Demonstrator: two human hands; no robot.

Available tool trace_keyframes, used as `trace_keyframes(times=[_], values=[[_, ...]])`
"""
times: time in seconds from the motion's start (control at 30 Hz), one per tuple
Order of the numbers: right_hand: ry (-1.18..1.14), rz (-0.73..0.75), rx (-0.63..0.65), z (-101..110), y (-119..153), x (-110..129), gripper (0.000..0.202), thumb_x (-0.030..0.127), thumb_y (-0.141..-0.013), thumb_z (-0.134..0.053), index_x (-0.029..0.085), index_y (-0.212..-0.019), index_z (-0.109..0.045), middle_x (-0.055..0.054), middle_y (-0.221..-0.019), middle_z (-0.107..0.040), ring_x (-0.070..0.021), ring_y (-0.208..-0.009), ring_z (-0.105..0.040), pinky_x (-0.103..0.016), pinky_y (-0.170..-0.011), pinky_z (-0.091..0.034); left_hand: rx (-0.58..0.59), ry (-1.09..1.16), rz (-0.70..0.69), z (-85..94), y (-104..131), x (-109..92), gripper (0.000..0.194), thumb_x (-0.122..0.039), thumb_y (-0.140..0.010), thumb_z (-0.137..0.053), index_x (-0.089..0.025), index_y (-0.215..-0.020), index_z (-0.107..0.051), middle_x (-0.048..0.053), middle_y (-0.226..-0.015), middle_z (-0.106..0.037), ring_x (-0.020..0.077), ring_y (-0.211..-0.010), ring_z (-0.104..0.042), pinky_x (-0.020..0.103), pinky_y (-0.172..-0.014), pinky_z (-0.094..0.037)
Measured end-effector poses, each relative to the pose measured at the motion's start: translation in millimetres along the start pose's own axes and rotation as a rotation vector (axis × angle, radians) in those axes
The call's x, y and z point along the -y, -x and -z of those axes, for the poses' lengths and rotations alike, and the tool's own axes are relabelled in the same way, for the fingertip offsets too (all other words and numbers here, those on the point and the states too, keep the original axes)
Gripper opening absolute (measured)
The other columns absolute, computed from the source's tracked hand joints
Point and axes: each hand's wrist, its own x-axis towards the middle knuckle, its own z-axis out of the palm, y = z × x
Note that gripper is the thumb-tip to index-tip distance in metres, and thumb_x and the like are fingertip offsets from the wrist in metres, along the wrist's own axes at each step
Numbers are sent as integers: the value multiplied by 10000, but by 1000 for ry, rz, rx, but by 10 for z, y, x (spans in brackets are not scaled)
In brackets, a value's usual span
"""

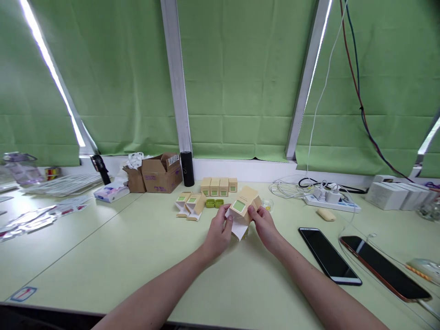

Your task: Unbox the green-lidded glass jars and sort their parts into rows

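Both my hands are gripping one small kraft-paper carton (252, 198) in a narrow two-sided pinch: my left hand (218, 233) is nipping its left side beside the white-lined flap (239, 228), and my right hand (266, 228) is pressing its right side. The carton is tilting over the middle of the table (161, 256), its green panel (239, 206) facing up toward me and the flap hanging open on the near side. I am probably using both hands because thin card would twist under one, and gripping opposite sides is leaving the flap free.

Two similar opened cartons (196, 201) are lying farther off to the left, flaps pointing near, with small green containers (210, 203) sitting just right of them. Beyond, four closed kraft cartons (215, 187) are standing in a row, likely set there to stay out of my forearms' way. A clear round tub (267, 204) is sitting just past my right hand.

My forearms are slanting in from the near edge and converging, thumbs showing toward me, the other fingers curling partly out of sight behind the card.
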Motion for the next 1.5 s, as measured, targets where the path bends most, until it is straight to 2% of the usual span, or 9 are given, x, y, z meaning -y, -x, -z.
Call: trace_keyframes(times=[0.13, 0.27, 0.4, 0.53, 0.7, 0.97, 1.13, 1.27, 1.5], values=[[-8, -7, 8, -16, 4, -15, 654, 771, -666, -799, 211, -996, -730, -145, -1070, -790, -335, -1011, -725, -463, -900, -559, -50, 51, 24, -29, -15, -34, 294, -421, -962, -630, -263, -1202, -565, 84, -1144, -705, 245, -1021, -670, 380, -832, -533], [17, -7, -9, -8, -13, -39, 643, 782, -661, -794, 219, -965, -727, -135, -1023, -800, -335, -991, -734, -466, -893, -569, -40, 111, 87, -36, -25, -62, 448, -335, -851, -758, -262, -1224, -521, 88, -1138, -705, 263, -1072, -673, 378, -831, -550], [22, -6, -8, 2, -18, -38, 650, 776, -690, -777, 218, -1020, -727, -137, -1070, -797, -332, -1009, -738, -463, -900, -575, -26, 110, 92, -31, -23, -67, 590, -369, -773, -839, -249, -1252, -516, 93, -1145, -704, 264, -1058, -679, 363, -837, -554], [37, -22, -36, 3, -13, -28, 624, 751, -708, -781, 216, -1025, -734, -126, -1052, -802, -318, -981, -742, -443, -871, -583, -7, 125, 107, -26, -21, -90, 585, -487, -818, -801, -233, -1257, -508, 97, -1118, -717, 257, -1018, -684, 344, -804, -551], [27, -44, -37, 6, -19, -25, 596, 720, -705, -805, 197, -986, -753, -122, -1018, -805, -308, -939, -740, -425, -837, -581, 26, 329, 193, -11, -56, -74, 574, -573, -856, -746, -219, -1233, -497, 76, -1010, -733, 209, -816, -698, 313, -716, -537], [95, -14, -33, 15, -26, -14, 583, 736, -713, -781, 194, -927, -786, -104, -901, -809, -308, -906, -729, -401, -771, -581, -48, 473, 296, 8, -117, -57, 608, -601, -765, -811, -207, -1153, -558, 58, -966, -744, 199, -786, -697, 298, -703, -521], [30, -22, -46, -3, -10, 10, 554, 705, -677, -832, 212, -926, -787, -113, -970, -814, -324, -944, -747, -453, -857, -588, -33, 443, 281, 16, -109, -109, 530, -592, -803, -777, -185, -1105, -623, 68, -967, -750, 201, -821, -694, 303, -748, -520], [9, -22, -60, -11, 5, 23, 565, 692, -658, -854, 206, -938, -779, -123, -994, -814, -339, -952, -755, -497, -880, -595, -22, 366, 250, 3, -107, -124, 501, -597, -800, -782, -164, -1026, -667, 76, -951, -748, 202, -807, -677, 293, -705, -505], [-42, -34, -44, -12, 21, 23, 578, 664, -629, -887, 206, -965, -780, -107, -987, -816, -331, -945, -758, -494, -894, -598, -23, 340, 285, 14, -123, -88, 469, -556, -742, -845, -143, -929, -727, 81, -891, -758, 228, -809, -682, 311, -729, -503]])
